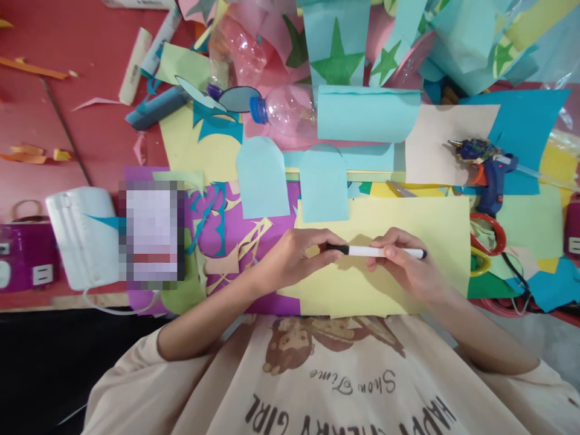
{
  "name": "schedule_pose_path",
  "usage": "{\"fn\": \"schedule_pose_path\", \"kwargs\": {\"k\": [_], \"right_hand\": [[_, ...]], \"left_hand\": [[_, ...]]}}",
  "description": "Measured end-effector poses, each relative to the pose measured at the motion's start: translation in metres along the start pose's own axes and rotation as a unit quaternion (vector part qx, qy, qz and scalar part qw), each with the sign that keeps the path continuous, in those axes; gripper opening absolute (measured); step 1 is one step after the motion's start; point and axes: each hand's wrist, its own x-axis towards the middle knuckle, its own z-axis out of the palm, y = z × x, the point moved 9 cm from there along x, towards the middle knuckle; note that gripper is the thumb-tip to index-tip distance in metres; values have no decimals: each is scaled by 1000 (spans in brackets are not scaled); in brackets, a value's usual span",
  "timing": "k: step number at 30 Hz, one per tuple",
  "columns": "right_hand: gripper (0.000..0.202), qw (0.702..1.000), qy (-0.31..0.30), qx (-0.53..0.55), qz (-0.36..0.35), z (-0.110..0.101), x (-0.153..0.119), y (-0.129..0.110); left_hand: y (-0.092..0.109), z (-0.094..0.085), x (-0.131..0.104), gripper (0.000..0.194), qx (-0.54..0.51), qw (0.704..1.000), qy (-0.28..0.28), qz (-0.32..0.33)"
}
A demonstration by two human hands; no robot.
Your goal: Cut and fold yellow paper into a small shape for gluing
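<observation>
One marker (361,251), left fingers (322,260) clamped on its partly hidden cap (341,248), right fingers (399,256) on its barrel (367,251), pixelated device (151,223) unreadable

Matt, smooth blue paper tube (368,113) around a glossy, clear plastic bottle (290,110).
</observation>
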Motion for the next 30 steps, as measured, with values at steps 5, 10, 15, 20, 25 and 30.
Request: {"fn": "schedule_pose_path", "kwargs": {"k": [5, 10, 15, 20, 25, 30], "right_hand": [[11, 1000, -15, -26, 6, -2, -3, 6], [13, 995, -49, -82, 11, 9, 0, -2], [40, 927, -80, -365, -15, 15, 4, -18], [24, 767, -42, -618, -167, 7, 17, -51], [25, 670, 20, -709, -221, -3, 35, -66], [26, 669, 41, -717, -189, -8, 44, -66]], "left_hand": [[-6, 10, -3, 15, -28, 999, -13, -10], [-7, -4, -9, 15, 15, 999, 36, -5], [-24, -71, -32, 16, 87, 976, 185, -71], [-20, -135, -63, 35, 340, 861, 369, -81], [-13, -108, -49, 46, 413, 855, 314, -25], [-6, -23, -20, 37, 433, 891, 96, 94]]}}
